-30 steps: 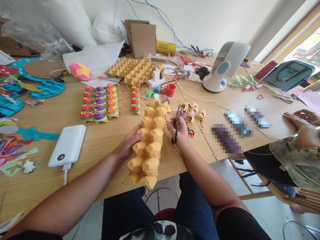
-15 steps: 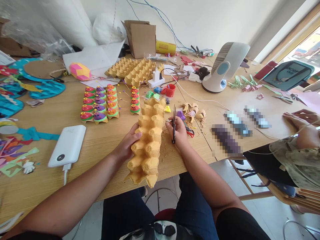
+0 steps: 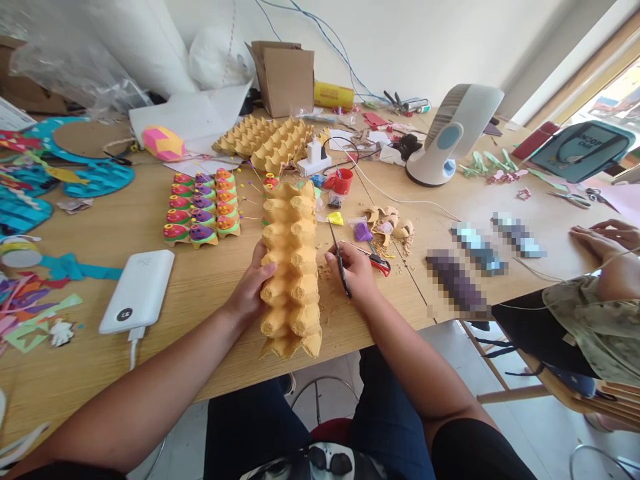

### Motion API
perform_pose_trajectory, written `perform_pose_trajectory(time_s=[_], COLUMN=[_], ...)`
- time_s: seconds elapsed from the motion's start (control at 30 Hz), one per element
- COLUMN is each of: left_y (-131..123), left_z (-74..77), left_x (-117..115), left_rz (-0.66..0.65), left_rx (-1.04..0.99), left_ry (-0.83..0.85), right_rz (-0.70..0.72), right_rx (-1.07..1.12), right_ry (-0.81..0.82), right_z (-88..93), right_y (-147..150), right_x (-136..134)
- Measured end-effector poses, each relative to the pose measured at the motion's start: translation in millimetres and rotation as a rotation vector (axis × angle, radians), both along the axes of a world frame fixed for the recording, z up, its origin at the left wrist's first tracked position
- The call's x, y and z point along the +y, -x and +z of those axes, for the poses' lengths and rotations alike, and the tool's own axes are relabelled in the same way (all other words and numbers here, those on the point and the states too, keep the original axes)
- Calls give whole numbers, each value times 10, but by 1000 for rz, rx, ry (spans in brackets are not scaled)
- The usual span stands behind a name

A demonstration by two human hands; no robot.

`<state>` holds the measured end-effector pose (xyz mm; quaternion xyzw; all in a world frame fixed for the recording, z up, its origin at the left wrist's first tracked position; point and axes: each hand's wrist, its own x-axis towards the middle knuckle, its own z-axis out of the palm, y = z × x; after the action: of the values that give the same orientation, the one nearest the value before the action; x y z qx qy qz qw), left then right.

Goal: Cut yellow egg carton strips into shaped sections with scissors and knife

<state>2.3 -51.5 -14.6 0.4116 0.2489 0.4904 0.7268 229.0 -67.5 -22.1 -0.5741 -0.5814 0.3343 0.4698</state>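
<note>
My left hand [image 3: 254, 283] is closed around the left side of a yellow pulp egg tray piece [image 3: 290, 267], which stands tilted up over the table's front edge. Two rows of bumps run along the piece. To its right, my right hand [image 3: 354, 270] grips a slim black pointed tool [image 3: 341, 263], its tip up and to the left, apart from the tray. Whether it is a knife or closed scissors I cannot tell. Just beyond that hand lies a red and black utility knife [image 3: 380, 263], partly hidden. Cut tray scraps [image 3: 387, 223] lie further right.
Painted egg-cup strips [image 3: 203, 207] stand left of the tray piece, near a white power bank [image 3: 137, 290]. Behind are more egg trays [image 3: 280, 143], a red cup [image 3: 340, 181] and a white fan [image 3: 453, 137]. Another person's hands [image 3: 607, 240] rest at the right.
The tray piece and my left hand have shifted a little left, and the piece stands straighter. The black tool has tilted, its tip swinging left towards the tray piece.
</note>
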Motion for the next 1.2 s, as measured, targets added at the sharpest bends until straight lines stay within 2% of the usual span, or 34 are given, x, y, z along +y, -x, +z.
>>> perform_pose_trajectory(time_s=[0.27,0.5,0.87,1.2], left_y=[-10,-15,5,29], left_z=[38,-6,-39,-96], left_x=[2,32,48,81], left_rz=[-24,-35,-29,-52], left_rx=[-15,-14,-3,25], left_ry=[26,53,29,40], right_rz=[84,107,104,136], right_rx=[104,158,116,64], right_ry=[138,176,184,288], right_z=[104,165,127,213], right_y=[34,47,55,-61], right_x=[-24,-26,-22,-34])
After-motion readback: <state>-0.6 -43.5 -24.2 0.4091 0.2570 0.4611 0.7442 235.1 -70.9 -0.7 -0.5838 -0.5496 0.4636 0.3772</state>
